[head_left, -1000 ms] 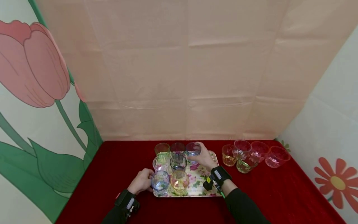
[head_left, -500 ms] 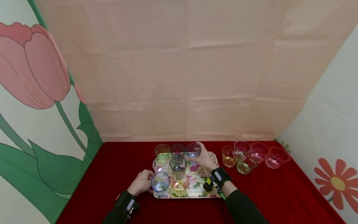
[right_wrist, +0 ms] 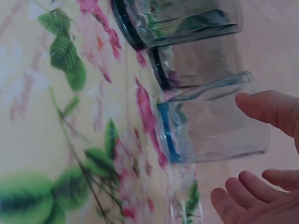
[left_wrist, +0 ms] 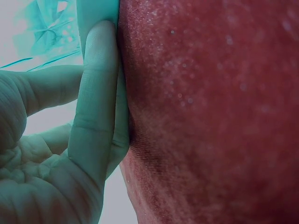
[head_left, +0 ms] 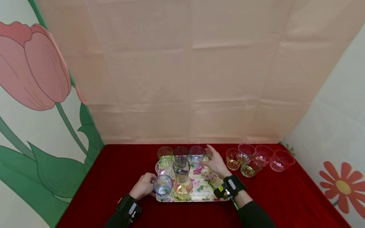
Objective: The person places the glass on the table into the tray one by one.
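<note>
A floral tray (head_left: 202,193) bears several tinted drinking glasses. My left hand (head_left: 143,186) holds the tray's left edge, beside a blue-rimmed glass (head_left: 163,188) at the front left corner. The left wrist view shows a finger (left_wrist: 96,93) lying along the tray's side, close to the red cloth; part of the grip is hidden. My right hand (head_left: 215,163) is beside the light blue glass (head_left: 196,156) in the back row, fingers spread and holding nothing. In the right wrist view, the thumb (right_wrist: 266,105) is near that glass's base and the other fingers are apart from it.
On the tray also stand a green glass (head_left: 165,153), a dark glass (head_left: 181,167) and an amber glass (head_left: 183,187). Right of it, several pink, amber and green glasses (head_left: 265,153) cluster on the red cloth (head_left: 94,177). A draped wall (head_left: 188,79) rises behind.
My right hand has let go of the light blue glass and drawn back slightly to the right. The glass stays upright on the tray. My left hand has not moved.
</note>
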Demonstrator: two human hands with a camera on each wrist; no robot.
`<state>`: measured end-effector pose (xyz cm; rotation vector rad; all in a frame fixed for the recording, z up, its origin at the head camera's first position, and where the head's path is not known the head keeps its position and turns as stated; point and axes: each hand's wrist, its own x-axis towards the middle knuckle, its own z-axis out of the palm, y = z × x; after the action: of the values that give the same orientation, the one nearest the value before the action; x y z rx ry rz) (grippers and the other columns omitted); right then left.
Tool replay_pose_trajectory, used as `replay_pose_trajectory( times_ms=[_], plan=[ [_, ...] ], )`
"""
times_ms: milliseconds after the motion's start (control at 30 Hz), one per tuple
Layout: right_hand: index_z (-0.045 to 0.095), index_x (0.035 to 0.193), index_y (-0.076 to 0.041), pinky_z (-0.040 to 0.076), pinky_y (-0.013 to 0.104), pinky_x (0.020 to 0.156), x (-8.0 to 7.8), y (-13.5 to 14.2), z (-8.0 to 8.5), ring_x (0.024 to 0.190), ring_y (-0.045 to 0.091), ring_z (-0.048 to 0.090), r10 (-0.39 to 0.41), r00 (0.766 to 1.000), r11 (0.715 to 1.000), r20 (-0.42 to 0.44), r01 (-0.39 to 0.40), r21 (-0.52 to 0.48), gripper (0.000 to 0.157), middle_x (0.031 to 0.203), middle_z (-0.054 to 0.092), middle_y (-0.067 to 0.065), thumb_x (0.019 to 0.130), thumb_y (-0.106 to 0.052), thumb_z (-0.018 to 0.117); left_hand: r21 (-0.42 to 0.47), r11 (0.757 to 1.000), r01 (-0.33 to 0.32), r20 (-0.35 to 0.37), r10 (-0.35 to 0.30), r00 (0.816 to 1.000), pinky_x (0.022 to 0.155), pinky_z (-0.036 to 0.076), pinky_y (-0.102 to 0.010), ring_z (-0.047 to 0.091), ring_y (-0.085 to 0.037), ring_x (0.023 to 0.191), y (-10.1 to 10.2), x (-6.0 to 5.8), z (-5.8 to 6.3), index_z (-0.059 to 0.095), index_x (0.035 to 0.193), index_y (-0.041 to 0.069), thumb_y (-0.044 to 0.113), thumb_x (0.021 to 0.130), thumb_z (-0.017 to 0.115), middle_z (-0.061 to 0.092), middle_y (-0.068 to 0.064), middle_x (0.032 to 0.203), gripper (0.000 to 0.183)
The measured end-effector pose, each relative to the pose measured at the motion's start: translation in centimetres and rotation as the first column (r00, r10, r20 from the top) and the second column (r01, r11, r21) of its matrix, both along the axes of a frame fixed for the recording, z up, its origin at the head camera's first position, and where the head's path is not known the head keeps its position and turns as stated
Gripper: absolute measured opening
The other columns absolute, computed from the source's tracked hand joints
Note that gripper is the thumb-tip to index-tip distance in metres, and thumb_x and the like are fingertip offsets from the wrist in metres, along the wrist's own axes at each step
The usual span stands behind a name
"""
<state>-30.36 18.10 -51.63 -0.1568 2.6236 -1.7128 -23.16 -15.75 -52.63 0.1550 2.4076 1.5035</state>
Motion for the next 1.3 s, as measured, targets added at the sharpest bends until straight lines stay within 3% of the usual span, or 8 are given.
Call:
replay_pose_trajectory(
  times_ms=[233,500,633,733,833,1033,1200,1300],
  plan=[
    [0.024,0.159,-0.002,0.029,0.059,0.118,1.1,1.1,0.6,0.145,0.044,0.032,0.010,0.999,0.999,-0.037,-0.012,-0.031,0.084,0.160,0.032,0.025,0.092,-0.005,0.074,0.021,1.000,0.008,-0.035,-0.008,0.999,0.054,0.061,-0.037,0.064,-0.019,0.064,0.0,0.2,0.2,0.062,0.106,-0.012,-0.017,0.088,0.059,0.059,-0.013,0.080,0.019],
    [0.031,0.158,-0.006,0.036,0.056,0.115,2.4,2.3,1.2,0.146,0.041,0.033,-0.059,0.996,0.998,-0.072,0.059,-0.002,0.073,0.160,0.034,0.021,0.097,-0.018,0.071,0.032,0.999,0.008,-0.006,-0.008,1.000,0.055,0.061,-0.038,0.064,-0.020,0.065,0.1,0.4,0.0,0.062,0.107,-0.011,-0.017,0.088,0.059,0.057,-0.013,0.082,0.021],
    [0.035,0.157,-0.006,0.039,0.057,0.113,3.2,3.1,1.7,0.144,0.042,0.036,-0.108,0.985,0.994,-0.133,0.111,0.019,0.070,0.158,0.038,0.022,0.098,-0.023,0.070,0.022,1.000,0.008,-0.009,-0.008,1.000,0.054,0.061,-0.037,0.063,-0.020,0.065,0.1,0.3,-0.1,0.062,0.107,-0.010,-0.017,0.088,0.059,0.056,-0.012,0.081,0.020],
    [0.041,0.153,-0.004,0.040,0.058,0.111,3.7,4.1,2.1,0.139,0.044,0.043,-0.163,0.960,0.984,-0.229,0.176,0.036,0.065,0.153,0.044,0.023,0.098,-0.021,0.071,0.011,1.000,0.007,-0.012,-0.007,1.000,0.054,0.061,-0.036,0.063,-0.020,0.065,0.2,0.2,-0.1,0.062,0.106,-0.010,-0.016,0.088,0.060,0.056,-0.012,0.081,0.019],
    [0.047,0.149,-0.002,0.044,0.058,0.107,4.0,5.4,2.3,0.135,0.044,0.048,-0.221,0.919,0.967,-0.326,0.250,0.048,0.061,0.147,0.050,0.024,0.096,-0.020,0.072,-0.005,1.000,0.006,-0.016,-0.006,1.000,0.054,0.061,-0.036,0.063,-0.020,0.065,0.2,0.1,0.1,0.063,0.105,-0.009,-0.015,0.089,0.060,0.056,-0.012,0.081,0.017],
    [0.055,0.143,-0.005,0.048,0.058,0.101,4.7,8.3,2.4,0.130,0.039,0.054,-0.321,0.848,0.919,-0.421,0.386,0.078,0.056,0.142,0.056,0.019,0.093,-0.018,0.076,-0.022,1.000,0.005,-0.020,-0.005,1.000,0.054,0.061,-0.037,0.063,-0.020,0.065,0.2,0.0,0.2,0.063,0.107,-0.009,-0.015,0.090,0.059,0.057,-0.012,0.081,0.018],
    [0.059,0.137,-0.002,0.046,0.061,0.097,5.1,10.2,2.1,0.125,0.043,0.054,-0.333,0.789,0.881,-0.516,0.455,0.127,0.056,0.137,0.058,0.023,0.087,-0.013,0.081,-0.017,1.000,0.002,-0.010,-0.002,1.000,0.054,0.061,-0.037,0.063,-0.020,0.066,0.0,0.1,0.1,0.063,0.108,-0.009,-0.015,0.089,0.059,0.057,-0.013,0.082,0.019],
    [0.058,0.137,-0.001,0.045,0.064,0.096,5.3,11.0,1.8,0.124,0.046,0.053,-0.332,0.776,0.864,-0.536,0.478,0.158,0.060,0.138,0.054,0.027,0.084,-0.012,0.083,-0.018,1.000,0.004,-0.012,-0.004,1.000,0.054,0.061,-0.036,0.063,-0.020,0.066,0.0,0.0,0.0,0.063,0.108,-0.009,-0.015,0.089,0.059,0.058,-0.013,0.082,0.020]
  ],
)
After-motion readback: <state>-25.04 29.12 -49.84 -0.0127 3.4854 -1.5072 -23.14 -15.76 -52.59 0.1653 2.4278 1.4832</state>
